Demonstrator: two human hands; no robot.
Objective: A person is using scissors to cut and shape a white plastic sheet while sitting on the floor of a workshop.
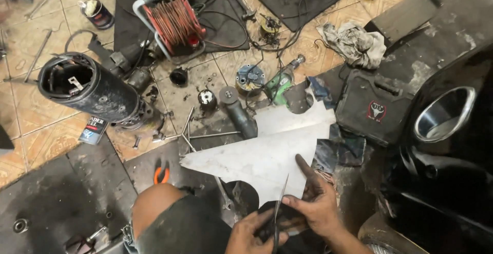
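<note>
left hand, frame bottom: fingers closed round thin metal snips | right hand: forefinger out, pinching pale flat sheet-metal panel

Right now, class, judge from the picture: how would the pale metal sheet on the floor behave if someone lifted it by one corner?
The sheet looks thin and flat, so it would probably flex rather than stay rigid. Its pointed tips and cut edges seem sharp, so handle it carefully. It likely slides easily on the floor.

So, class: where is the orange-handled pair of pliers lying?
The orange-handled pliers lie on the dark floor mat, lower left of centre, just left of the pale metal sheet, above the person's knee.
</note>
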